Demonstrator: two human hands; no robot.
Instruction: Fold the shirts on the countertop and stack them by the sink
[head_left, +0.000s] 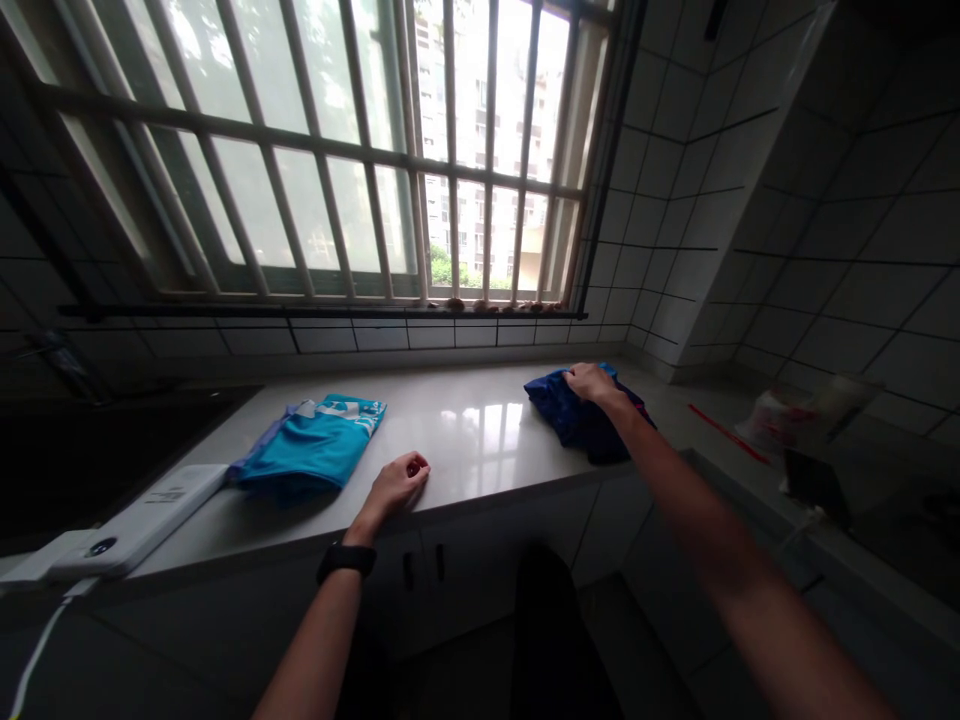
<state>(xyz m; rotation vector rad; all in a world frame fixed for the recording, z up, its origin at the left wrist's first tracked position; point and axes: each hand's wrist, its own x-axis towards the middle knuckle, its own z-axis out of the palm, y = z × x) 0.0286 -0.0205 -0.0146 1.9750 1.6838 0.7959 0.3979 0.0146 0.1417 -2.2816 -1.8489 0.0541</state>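
My right hand (591,382) reaches to the far right of the counter. Its fingers are closed on the upper part of a dark blue piece of clothing (574,418), which lies bunched with a brighter blue patch at its back edge. The fingertips are partly hidden against the cloth. Near the counter's front edge rests my left hand (395,484), its fingers loosely curled in with nothing visible in them; a black band circles that wrist. To its left lies a folded teal garment (319,440) with white lettering, over a purplish-blue cloth (264,440).
A white power bank-like device (150,525) with a cable lies at the counter's (457,390) left edge, beside a dark sink (97,450). A barred window (337,150) is behind. On the right are a red strip (727,433) and a plastic bag (776,420).
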